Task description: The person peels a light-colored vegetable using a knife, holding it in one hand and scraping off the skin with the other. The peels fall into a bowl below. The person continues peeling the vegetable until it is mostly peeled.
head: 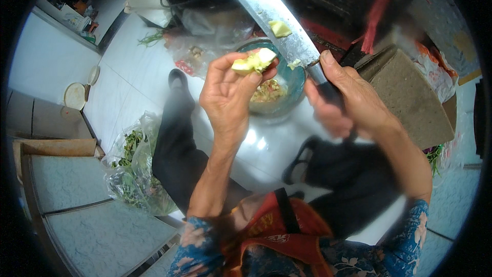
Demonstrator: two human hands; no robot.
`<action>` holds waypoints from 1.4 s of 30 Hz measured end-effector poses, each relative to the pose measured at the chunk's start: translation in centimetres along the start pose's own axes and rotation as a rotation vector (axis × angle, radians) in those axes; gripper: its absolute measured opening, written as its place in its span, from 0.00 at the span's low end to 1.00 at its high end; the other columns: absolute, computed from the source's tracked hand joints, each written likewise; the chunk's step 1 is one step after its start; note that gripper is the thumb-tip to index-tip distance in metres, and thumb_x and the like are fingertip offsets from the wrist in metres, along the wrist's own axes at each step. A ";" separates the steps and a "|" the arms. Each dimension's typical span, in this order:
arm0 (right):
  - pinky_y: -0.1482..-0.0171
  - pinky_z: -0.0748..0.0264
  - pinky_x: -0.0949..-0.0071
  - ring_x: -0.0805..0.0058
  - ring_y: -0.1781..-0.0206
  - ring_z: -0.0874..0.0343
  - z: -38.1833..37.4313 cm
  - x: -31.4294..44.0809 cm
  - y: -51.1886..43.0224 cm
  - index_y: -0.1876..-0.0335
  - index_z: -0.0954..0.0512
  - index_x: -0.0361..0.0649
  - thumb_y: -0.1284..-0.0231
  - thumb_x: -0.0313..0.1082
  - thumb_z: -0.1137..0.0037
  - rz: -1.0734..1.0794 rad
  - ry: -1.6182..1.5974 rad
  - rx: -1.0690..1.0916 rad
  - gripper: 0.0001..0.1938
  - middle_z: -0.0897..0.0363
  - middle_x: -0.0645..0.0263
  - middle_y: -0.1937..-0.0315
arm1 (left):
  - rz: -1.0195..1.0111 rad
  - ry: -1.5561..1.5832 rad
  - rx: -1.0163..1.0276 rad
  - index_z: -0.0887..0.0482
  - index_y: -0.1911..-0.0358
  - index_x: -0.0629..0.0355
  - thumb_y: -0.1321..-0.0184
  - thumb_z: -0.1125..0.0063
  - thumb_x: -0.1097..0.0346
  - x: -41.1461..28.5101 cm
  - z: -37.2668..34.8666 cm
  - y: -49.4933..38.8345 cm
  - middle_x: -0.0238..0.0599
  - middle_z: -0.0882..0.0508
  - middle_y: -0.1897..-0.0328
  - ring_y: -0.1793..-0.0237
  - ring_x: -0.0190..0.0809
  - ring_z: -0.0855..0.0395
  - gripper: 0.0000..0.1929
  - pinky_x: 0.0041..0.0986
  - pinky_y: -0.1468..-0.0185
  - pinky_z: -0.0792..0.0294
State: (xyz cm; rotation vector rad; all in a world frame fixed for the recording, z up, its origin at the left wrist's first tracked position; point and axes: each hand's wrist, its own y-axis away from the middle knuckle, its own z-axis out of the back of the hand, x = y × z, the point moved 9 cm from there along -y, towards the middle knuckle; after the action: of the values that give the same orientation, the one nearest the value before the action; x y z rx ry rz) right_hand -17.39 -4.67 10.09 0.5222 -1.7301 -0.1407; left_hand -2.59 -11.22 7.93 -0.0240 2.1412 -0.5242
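Note:
My left hand grips a pale yellow-green piece of cut vegetable or fruit between thumb and fingers. In my right hand is the dark handle of a broad kitchen knife, its blade slanting up and to the left. A cut chunk clings to the flat of the blade, and a smaller scrap sticks near the handle end. Below both hands a greenish glass bowl stands on the floor, holding chopped pieces. The knife and left hand hide part of its rim.
A clear plastic bag of leafy greens sits beside my left leg. More plastic bags lie behind the bowl. At right stands a cardboard box with a plastic bag in it. Red plastic twine hangs at the upper right.

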 end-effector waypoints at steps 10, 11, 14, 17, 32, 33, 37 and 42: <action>0.88 0.44 0.84 0.88 0.89 0.43 -0.3 -1.8 0.1 0.69 0.29 0.41 0.28 0.64 0.64 -0.140 -0.004 0.006 0.30 0.38 0.75 0.87 | 0.297 0.167 -0.118 0.22 0.54 0.62 0.40 0.37 0.71 0.2 1.6 1.1 0.36 0.19 0.63 0.65 0.34 0.21 0.13 0.22 0.65 0.28; 0.88 0.44 0.84 0.88 0.89 0.43 -0.4 -2.1 0.1 0.69 0.29 0.41 0.28 0.64 0.65 -0.150 0.009 0.008 0.30 0.38 0.75 0.87 | 0.158 -0.094 -0.143 0.21 0.54 0.63 0.42 0.36 0.72 -1.1 1.9 0.9 0.35 0.19 0.65 0.66 0.32 0.21 0.13 0.21 0.64 0.28; 0.87 0.44 0.83 0.87 0.88 0.43 -1.0 -2.6 -0.3 0.70 0.29 0.41 0.27 0.63 0.66 -0.177 0.056 0.016 0.30 0.39 0.74 0.87 | -0.193 -0.714 -0.178 0.17 0.52 0.64 0.47 0.33 0.77 -4.9 -0.3 1.0 0.33 0.18 0.66 0.65 0.30 0.20 0.17 0.18 0.59 0.29; 0.86 0.44 0.82 0.86 0.88 0.43 -1.0 -2.8 -0.5 0.71 0.29 0.40 0.27 0.63 0.67 -0.169 0.124 0.012 0.31 0.40 0.74 0.87 | -0.266 -0.835 -0.094 0.16 0.53 0.63 0.49 0.34 0.78 -4.5 -0.8 1.0 0.35 0.17 0.66 0.65 0.30 0.19 0.17 0.19 0.59 0.29; 0.88 0.47 0.84 0.89 0.89 0.45 0.0 -2.9 -1.4 0.67 0.29 0.41 0.25 0.60 0.68 -0.164 -0.152 0.021 0.28 0.40 0.76 0.87 | 0.071 0.215 0.284 0.20 0.57 0.64 0.34 0.46 0.67 -7.1 -6.0 4.1 0.44 0.19 0.71 0.78 0.39 0.23 0.08 0.26 0.78 0.31; 0.88 0.47 0.84 0.89 0.89 0.45 -0.2 -2.9 -1.5 0.67 0.29 0.41 0.25 0.60 0.68 -0.174 -0.156 0.021 0.28 0.40 0.76 0.87 | 0.039 0.310 0.435 0.20 0.58 0.63 0.34 0.46 0.67 -7.9 -7.7 4.9 0.47 0.18 0.69 0.76 0.40 0.21 0.08 0.28 0.75 0.28; 0.88 0.45 0.86 0.90 0.89 0.45 0.0 -3.0 -1.7 0.67 0.29 0.41 0.25 0.59 0.68 -0.120 -0.099 0.016 0.27 0.39 0.76 0.86 | 0.087 0.588 1.151 0.17 0.63 0.62 0.40 0.36 0.67 -10.2 -13.1 6.6 0.46 0.17 0.60 0.63 0.42 0.19 0.07 0.28 0.63 0.23; 0.87 0.45 0.85 0.89 0.89 0.45 -0.5 -2.8 -1.7 0.66 0.29 0.41 0.25 0.60 0.68 -0.116 -0.078 0.034 0.27 0.38 0.76 0.86 | 0.002 0.487 0.692 0.16 0.62 0.68 0.42 0.36 0.63 -8.8 -10.4 5.8 0.47 0.17 0.67 0.71 0.43 0.20 0.13 0.30 0.66 0.29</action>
State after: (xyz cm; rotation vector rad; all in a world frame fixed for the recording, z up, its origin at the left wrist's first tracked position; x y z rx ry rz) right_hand -16.08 -4.90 7.04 0.6497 -1.7813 -0.2165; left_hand -4.55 -0.36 17.79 0.5385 2.2955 -1.3523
